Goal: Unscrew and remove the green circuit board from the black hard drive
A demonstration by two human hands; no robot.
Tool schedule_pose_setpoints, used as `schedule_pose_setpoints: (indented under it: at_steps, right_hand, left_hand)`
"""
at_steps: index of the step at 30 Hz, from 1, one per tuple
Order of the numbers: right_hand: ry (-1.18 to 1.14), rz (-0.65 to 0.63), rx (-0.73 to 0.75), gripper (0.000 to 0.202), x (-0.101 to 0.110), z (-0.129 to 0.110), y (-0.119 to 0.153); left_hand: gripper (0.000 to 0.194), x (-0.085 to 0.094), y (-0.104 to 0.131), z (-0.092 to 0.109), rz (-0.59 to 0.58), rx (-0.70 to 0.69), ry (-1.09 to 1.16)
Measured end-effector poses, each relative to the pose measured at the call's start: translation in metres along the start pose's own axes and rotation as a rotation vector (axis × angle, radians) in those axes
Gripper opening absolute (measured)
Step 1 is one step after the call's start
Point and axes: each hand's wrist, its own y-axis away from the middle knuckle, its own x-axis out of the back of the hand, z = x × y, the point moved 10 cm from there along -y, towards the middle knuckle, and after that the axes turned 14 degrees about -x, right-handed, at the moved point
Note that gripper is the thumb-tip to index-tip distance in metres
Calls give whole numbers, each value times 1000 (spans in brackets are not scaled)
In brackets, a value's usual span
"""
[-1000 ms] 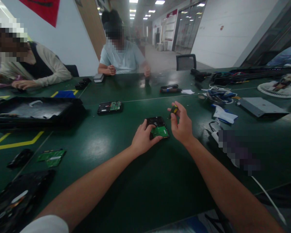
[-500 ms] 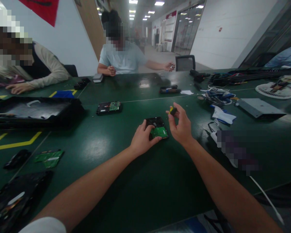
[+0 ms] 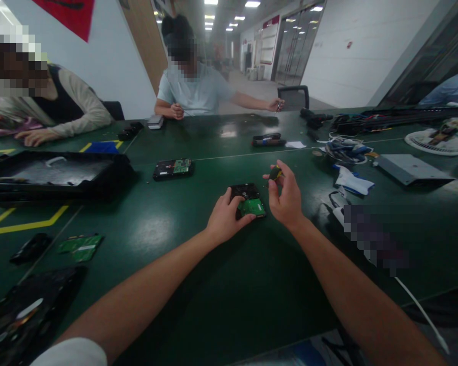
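On the green table before me lies a hard drive (image 3: 246, 192), with its green circuit board facing up at the near side. My left hand (image 3: 224, 217) grips its left and near edges, thumb along the front and fingers over the side. Just right of the drive and a little above it, my right hand (image 3: 285, 195) pinches a small black-and-yellow screwdriver (image 3: 275, 173) by its handle. Its shaft cannot be made out. A second hard drive (image 3: 172, 168) rests flat farther off to the left, touched by neither hand.
At left are a large black tray-like casing (image 3: 57, 175), a loose green circuit board (image 3: 82, 247) and a black opened device (image 3: 32, 310). To the right lie a bundle of cables (image 3: 345, 149), a grey metal box (image 3: 412, 168) and a white cord (image 3: 420, 310). Co-workers sit across the table.
My right hand has turned the screwdriver slightly between its fingers. The left hand keeps its hold on the hard drive. The view has shifted a little.
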Motion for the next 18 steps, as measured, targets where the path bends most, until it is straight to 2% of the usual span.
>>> schedule_pose_setpoints:
  at_steps: [6,11,15,18]
  right_hand:
    - [103,91,37,56,9,-9,0]
    - [112,81,27,53,8,-11,0]
    - [64,79,-11,55,6,-2,1]
    - [14,27,-57,57,1,5,2]
  left_hand:
    - [63,1,0,1,-3,1,15]
    - [62,2,0,1,-8,14,22]
    - [63,3,0,3,-19,24,13]
    - [63,4,0,5,-25,23,0]
